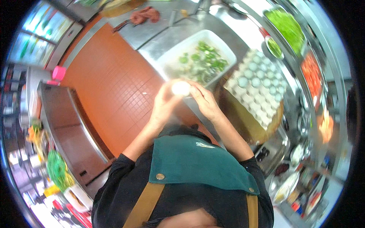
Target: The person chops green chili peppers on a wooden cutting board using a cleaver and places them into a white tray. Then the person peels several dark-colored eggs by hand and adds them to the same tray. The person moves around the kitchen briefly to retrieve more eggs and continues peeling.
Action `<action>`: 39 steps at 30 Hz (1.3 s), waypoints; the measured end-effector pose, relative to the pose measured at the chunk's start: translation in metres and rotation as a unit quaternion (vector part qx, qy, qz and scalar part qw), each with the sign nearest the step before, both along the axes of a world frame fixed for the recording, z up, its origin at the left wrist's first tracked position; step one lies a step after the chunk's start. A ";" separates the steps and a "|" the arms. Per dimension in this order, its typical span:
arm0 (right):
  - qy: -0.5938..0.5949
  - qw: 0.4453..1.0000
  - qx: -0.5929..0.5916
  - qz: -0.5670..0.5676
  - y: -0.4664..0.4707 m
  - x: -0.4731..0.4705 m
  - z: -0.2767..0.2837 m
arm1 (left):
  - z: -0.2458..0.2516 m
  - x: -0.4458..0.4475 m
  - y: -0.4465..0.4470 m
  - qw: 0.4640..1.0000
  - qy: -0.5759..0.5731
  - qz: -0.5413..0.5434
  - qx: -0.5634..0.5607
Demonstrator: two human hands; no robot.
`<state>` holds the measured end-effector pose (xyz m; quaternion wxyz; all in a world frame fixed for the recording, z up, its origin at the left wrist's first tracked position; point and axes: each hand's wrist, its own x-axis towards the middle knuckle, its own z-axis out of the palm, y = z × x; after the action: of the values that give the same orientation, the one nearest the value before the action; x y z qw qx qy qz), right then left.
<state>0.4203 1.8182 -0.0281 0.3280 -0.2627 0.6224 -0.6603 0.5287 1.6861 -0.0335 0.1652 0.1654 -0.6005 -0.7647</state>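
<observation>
A bright white, egg-like round thing [181, 88], washed out by glare, is held up in front of me. My left hand [164, 97] curls around one side of it, and the fingers of my right hand [204, 99] press on the other. Just beyond my hands stands a translucent plastic tub [212, 34], with chopped green vegetables [206, 54] inside; its near end is partly hidden by my hands. To the right, a cardboard egg tray [253, 99] carries several pale blue-green eggs [259, 74] at its far side. Many of its nearer cups hold nothing.
Under the tray is a round wooden chopping board [239, 119]. Along the right run pans of shredded greens [285, 27] and orange-red pieces [311, 75]. Raw meat [145, 15] lies on the steel counter ahead. Orange tiled floor [114, 85] and a steel cabinet [71, 125] are left.
</observation>
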 end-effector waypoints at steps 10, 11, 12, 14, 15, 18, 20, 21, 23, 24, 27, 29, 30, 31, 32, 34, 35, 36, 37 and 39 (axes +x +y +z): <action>0.123 0.977 -0.063 0.162 -0.135 0.025 0.026 | 0.023 0.061 -0.082 0.928 -0.037 0.243 -0.279; 0.092 0.976 -0.080 0.181 -0.145 0.029 0.023 | 0.013 0.068 -0.090 0.911 -0.009 0.262 -0.318; 0.081 0.973 -0.073 0.206 -0.155 0.027 0.014 | 0.008 0.073 -0.096 0.880 -0.005 0.280 -0.384; 0.044 0.966 -0.042 0.251 -0.175 0.026 0.001 | 0.007 0.086 -0.107 0.867 -0.022 0.286 -0.407; 0.022 0.961 -0.016 0.275 -0.182 0.027 0.000 | 0.004 0.093 -0.110 0.867 -0.026 0.288 -0.406; 0.042 0.946 -0.016 0.321 -0.205 0.036 0.009 | 0.007 0.107 -0.124 0.912 -0.034 0.294 -0.285; 0.106 0.937 -0.048 0.329 -0.218 0.039 0.007 | 0.006 0.116 -0.135 0.910 -0.061 0.283 -0.298; 0.120 0.930 -0.057 0.342 -0.222 0.039 0.008 | 0.004 0.117 -0.139 0.910 -0.072 0.273 -0.303; 0.148 0.916 -0.074 0.365 -0.229 0.036 0.012 | 0.002 0.120 -0.146 0.928 -0.066 0.265 -0.254; 0.149 0.914 -0.069 0.370 -0.231 0.034 0.014 | 0.003 0.120 -0.146 0.939 -0.063 0.262 -0.212; 0.154 0.909 -0.052 0.383 -0.231 0.024 0.018 | 0.002 0.114 -0.146 0.958 -0.080 0.242 -0.128; 0.146 0.910 -0.042 0.385 -0.227 0.014 0.016 | -0.001 0.106 -0.142 0.967 -0.069 0.229 -0.091; 0.141 0.912 -0.038 0.384 -0.223 0.009 0.015 | 0.003 0.102 -0.140 0.970 -0.071 0.220 -0.069; 0.140 0.914 -0.036 0.380 -0.220 0.005 0.014 | 0.008 0.099 -0.137 0.974 -0.074 0.211 -0.047; 0.138 0.915 -0.034 0.376 -0.215 0.001 0.013 | 0.011 0.095 -0.134 0.976 -0.076 0.201 -0.025; 0.157 0.917 -0.032 0.366 -0.207 -0.005 0.013 | 0.007 0.084 -0.129 0.977 -0.080 0.198 -0.020; 0.175 0.916 -0.032 0.360 -0.203 -0.007 0.013 | 0.006 0.079 -0.126 0.977 -0.082 0.198 -0.017; 0.194 0.915 -0.031 0.352 -0.199 -0.010 0.014 | 0.006 0.075 -0.124 0.978 -0.078 0.191 -0.012; 0.207 0.915 -0.032 0.345 -0.194 -0.012 0.013 | 0.007 0.072 -0.122 0.980 -0.075 0.184 -0.006; 0.232 0.915 -0.032 0.329 -0.185 -0.016 0.011 | 0.006 0.064 -0.116 0.982 -0.074 0.175 0.007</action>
<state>0.4039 1.6334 -0.0168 0.3643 -0.6094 0.5376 -0.4548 0.5929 1.5700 -0.0270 0.2503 0.3251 -0.5673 -0.7140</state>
